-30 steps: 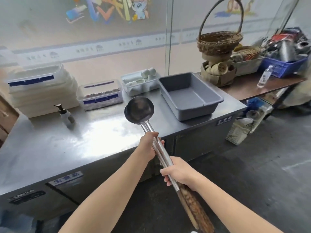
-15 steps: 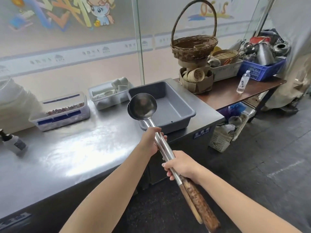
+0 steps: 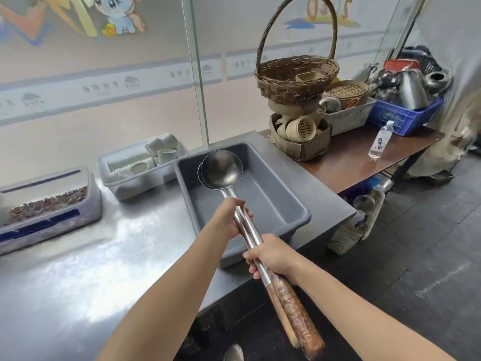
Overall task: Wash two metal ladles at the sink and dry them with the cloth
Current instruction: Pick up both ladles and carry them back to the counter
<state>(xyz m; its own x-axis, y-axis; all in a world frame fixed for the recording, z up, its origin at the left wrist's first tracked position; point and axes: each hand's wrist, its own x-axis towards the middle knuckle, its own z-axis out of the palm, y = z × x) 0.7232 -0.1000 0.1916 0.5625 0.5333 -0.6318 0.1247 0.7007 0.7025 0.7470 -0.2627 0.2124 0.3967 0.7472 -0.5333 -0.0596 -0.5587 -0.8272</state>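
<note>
Two long metal ladles (image 3: pixel 221 170) with wooden handles lie stacked one on the other, their bowls nested and raised over a grey plastic tub (image 3: pixel 291 201). My left hand (image 3: pixel 229 217) grips both metal shafts just below the bowls. Lower on the shafts, my right hand (image 3: pixel 270 256) holds them just above the wooden handles, which point down toward me. No sink or cloth is in view.
The tub sits on a steel counter (image 3: pixel 78 269) with two lidded or open plastic containers (image 3: pixel 140 168) at the back. A wooden table (image 3: pixel 364 157) to the right carries a wicker basket (image 3: pixel 296 74), steamers, crates and a water bottle (image 3: pixel 378 143). Dark floor lies to the right.
The view has swung right along the counter. Both hands keep the same grip, and the ladle bowls now hang over the grey tub instead of the bare steel top.
</note>
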